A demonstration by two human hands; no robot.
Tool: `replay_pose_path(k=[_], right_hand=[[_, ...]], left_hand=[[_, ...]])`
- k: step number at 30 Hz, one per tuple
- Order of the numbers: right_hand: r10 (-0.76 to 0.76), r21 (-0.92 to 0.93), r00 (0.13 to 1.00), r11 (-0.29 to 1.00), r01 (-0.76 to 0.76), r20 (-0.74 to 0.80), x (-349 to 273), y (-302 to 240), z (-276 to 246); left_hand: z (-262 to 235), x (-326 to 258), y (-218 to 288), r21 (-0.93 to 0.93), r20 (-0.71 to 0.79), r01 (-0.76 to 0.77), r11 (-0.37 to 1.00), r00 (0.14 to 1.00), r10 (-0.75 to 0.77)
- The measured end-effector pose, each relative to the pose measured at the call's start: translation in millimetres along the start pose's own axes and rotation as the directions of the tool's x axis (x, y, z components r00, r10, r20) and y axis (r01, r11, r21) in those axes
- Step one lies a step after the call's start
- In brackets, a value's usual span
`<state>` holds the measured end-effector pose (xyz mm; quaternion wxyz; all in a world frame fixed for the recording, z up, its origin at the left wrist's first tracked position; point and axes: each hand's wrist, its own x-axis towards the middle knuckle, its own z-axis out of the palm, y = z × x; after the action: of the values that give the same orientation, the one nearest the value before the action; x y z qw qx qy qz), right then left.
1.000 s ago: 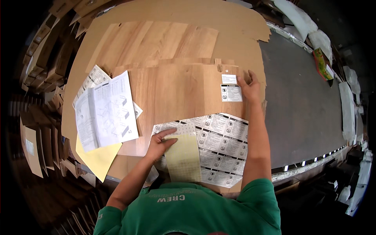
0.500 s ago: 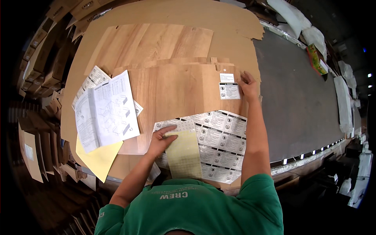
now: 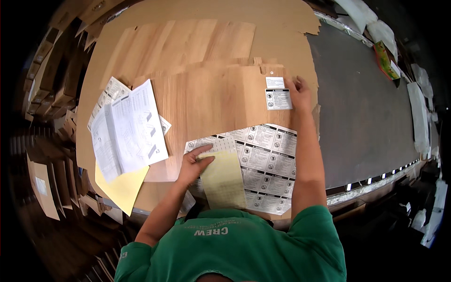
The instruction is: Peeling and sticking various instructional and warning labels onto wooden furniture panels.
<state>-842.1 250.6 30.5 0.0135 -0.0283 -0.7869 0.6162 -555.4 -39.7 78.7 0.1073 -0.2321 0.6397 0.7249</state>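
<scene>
My left hand (image 3: 193, 165) has thumb and forefinger at the upper left edge of a yellow-backed label sheet (image 3: 224, 176), holding it; small white labels run along its top. Beneath lies a larger sheet of black-and-white warning labels (image 3: 268, 162). By the right edge of a wood-grain panel (image 3: 206, 96) is my right hand (image 3: 300, 94), its fingers loosely bent and apart, nothing visible in them. Just left of it, a warning label (image 3: 279, 99) sits on the panel, below a smaller white label (image 3: 275, 82).
A printed instruction sheet (image 3: 129, 131) rests over yellow paper (image 3: 124, 190) on the left. Behind lies another wood-grain panel (image 3: 188, 40), on cardboard (image 3: 282, 23). A dark grey surface (image 3: 357, 117) spans the right, with a red-green box (image 3: 386, 62) at its far edge. Cartons (image 3: 51, 75) are stacked left.
My right hand has lifted slightly off the panel's edge beside the warning label, its fingers curling more. My left hand stays at the yellow-backed sheet. The whole view has shifted slightly.
</scene>
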Motion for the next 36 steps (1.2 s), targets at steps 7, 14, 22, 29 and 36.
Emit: replay_pose_path(k=[7,14,22,29,36], right_hand=[[-0.102,-0.744,0.994,0.667,0.04,-0.038,-22.5,-28.4,29.6],[-0.196,-0.397,0.97,0.909,0.124,-0.145,-43.5,-28.7,-23.3],[0.097,-0.273,0.971,0.949,-0.156,-0.218,-266.5,20.1,-132.5],[-0.034,-0.481,0.977,0.874,-0.074,-0.213,-331.8,13.0,-121.3],[0.102,-0.603,0.966,0.764,-0.23,-0.239,-308.5,-3.8,-96.7]], left_hand=[[-5.7,-0.5,-10.9,-0.033,0.012,-0.011,0.999,1.0,0.011],[-11.1,-5.2,-5.5,0.171,0.01,-0.034,0.985,0.999,0.033],[-153.6,-90.6,41.1,-0.344,-0.314,-0.289,0.894,0.932,0.18],[-302.1,-127.0,38.8,-0.1,-0.652,-0.32,0.942,0.736,0.181],[-384.8,-43.0,-10.1,0.339,-0.754,0.024,0.941,0.605,0.256]])
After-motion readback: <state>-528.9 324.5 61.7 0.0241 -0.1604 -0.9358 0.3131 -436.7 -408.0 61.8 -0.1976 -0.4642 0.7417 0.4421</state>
